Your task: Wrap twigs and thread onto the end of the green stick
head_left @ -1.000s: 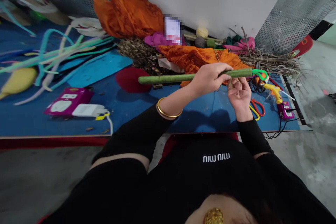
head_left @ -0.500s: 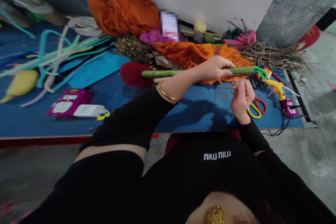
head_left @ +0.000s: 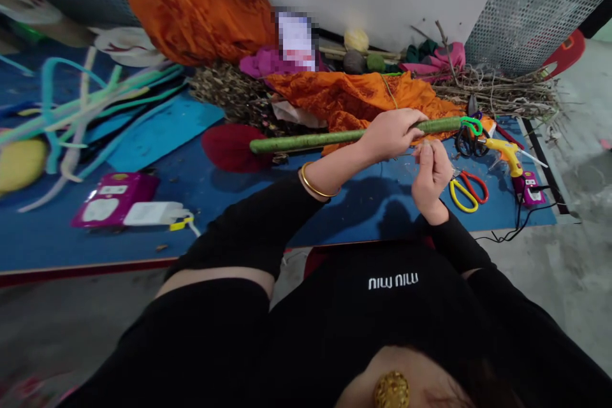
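A long green stick [head_left: 306, 140], wound with cord or thread, lies across my left hand [head_left: 389, 135], whose fingers wrap round it near the right part. At its right end is a bright green loop [head_left: 472, 126]. Just below the stick, my right hand [head_left: 431, 175] is closed in a pinch. Whatever is between its fingertips is too small to make out. To the right of that hand lie scissors [head_left: 469, 191] with one yellow and one red handle. A yellow glue gun [head_left: 504, 152] rests beyond them, beside a purple power strip [head_left: 528, 189].
Orange cloth [head_left: 363, 99] lies bunched behind the stick, with dry twigs [head_left: 507, 92] to its right. A dark red flat piece [head_left: 232, 150] is under the stick's left end. Further left are foam-like strips [head_left: 81, 115], blue sheet [head_left: 157, 134] and another purple box [head_left: 115, 197].
The view has shifted a little. The stick now tilts more, its left end lower and its right end higher. My right hand has moved slightly left, still pinching.
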Available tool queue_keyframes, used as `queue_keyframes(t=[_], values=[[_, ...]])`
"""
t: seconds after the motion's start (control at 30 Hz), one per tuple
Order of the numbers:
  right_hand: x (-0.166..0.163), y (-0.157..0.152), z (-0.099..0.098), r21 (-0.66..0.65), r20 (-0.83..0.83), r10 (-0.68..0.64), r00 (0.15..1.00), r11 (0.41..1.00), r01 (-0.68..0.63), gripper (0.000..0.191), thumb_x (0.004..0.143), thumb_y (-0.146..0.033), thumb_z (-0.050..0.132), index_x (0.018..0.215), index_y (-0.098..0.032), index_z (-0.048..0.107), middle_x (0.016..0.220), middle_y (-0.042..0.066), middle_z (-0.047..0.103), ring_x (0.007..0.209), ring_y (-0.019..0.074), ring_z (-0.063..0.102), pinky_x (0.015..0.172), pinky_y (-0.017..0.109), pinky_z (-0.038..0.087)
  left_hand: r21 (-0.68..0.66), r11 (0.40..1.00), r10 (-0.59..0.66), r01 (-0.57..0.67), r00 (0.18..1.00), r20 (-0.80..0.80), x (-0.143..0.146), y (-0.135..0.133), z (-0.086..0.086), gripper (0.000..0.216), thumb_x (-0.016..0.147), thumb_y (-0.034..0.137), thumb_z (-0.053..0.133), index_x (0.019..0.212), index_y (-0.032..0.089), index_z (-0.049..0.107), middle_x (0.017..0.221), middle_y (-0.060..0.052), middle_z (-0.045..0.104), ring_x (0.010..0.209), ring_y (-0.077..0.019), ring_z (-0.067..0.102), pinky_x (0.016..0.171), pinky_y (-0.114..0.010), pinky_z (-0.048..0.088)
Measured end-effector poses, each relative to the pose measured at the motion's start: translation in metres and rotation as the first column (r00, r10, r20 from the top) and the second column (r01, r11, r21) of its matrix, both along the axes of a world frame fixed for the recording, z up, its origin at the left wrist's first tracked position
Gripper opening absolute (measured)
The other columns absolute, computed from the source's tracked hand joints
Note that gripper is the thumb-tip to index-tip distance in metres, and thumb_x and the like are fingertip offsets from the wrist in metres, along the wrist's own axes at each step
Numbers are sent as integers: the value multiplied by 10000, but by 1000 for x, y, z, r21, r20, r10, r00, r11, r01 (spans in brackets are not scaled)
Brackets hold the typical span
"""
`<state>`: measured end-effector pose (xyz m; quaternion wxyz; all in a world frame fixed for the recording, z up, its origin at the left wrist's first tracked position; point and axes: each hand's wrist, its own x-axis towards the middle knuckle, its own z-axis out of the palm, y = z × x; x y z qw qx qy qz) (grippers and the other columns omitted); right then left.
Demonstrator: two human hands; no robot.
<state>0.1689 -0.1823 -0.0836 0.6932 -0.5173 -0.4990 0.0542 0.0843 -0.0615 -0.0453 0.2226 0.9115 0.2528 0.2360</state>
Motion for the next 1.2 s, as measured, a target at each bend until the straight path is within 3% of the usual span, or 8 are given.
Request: queue_keyframes(t=[0.27,0.43,0.57,0.73,0.87,0.93,1.0,1.2], values=[[17,-19,-15,13,81,67,994,998,-68,333,1084,-401,432,834,-276,615,866,47,685,986,240,736,1025,486,588,-166,979,-127,119,991,-38,-6,14,12,276,880,292,653,1093,157,766,802,-19,754,751,-175,674,732,-274,487],[24,-37,-31,-53,343,91,935,996,-78,275,1046,-281,474,842,-260,657,1052,101,758,1259,291,731,1058,524,590,-520,836,-136,178,984,118,-11,13,15,200,855,208,736,1041,137,720,689,14,696,586,-126,638,644,-259,513],[25,-50,-43,-161,641,86,763,987,24,188,993,-225,572,868,-256,709,1306,116,781,1376,322,687,1127,555,541,-636,742,-122,211,976,181,-13,17,20,172,836,151,729,1007,142,720,838,-52,784,608,-122,664,653,-277,548],[36,-81,-51,-136,814,72,577,988,68,120,967,-273,651,1007,-278,764,1395,120,763,1347,318,710,1080,507,566,-666,714,-108,216,974,200,-13,25,24,159,796,141,752,955,148,755,881,-78,806,674,-143,702,698,-307,580],[79,-122,-49,103,787,-169,593,984,144,169,959,-347,597,929,-327,763,983,50,790,946,269,801,930,493,587,-668,709,-105,225,971,215,-14,27,27,178,781,158,753,958,148,765,834,-69,788,686,-147,689,721,-320,586],[111,-130,-39,104,707,-377,598,892,440,323,1003,-413,479,841,-292,731,884,87,715,846,272,762,873,498,588,-669,707,-115,230,970,213,-14,27,28,175,779,187,749,949,151,764,823,-67,779,683,-143,681,711,-311,578],[146,-121,-23,-92,677,-501,539,669,737,413,1037,-443,399,958,-231,744,1051,180,717,1062,328,742,953,515,580,-673,698,-141,245,968,206,-15,27,27,189,773,223,750,947,153,769,841,-72,786,679,-138,677,673,-288,558],[218,-63,12,-609,782,-76,618,113,785,525,1029,-484,551,1330,-66,652,1290,296,701,1195,407,696,965,467,520,-672,683,-202,285,958,202,-19,29,22,316,762,340,801,1026,167,790,971,-108,833,723,-167,725,632,-275,558]])
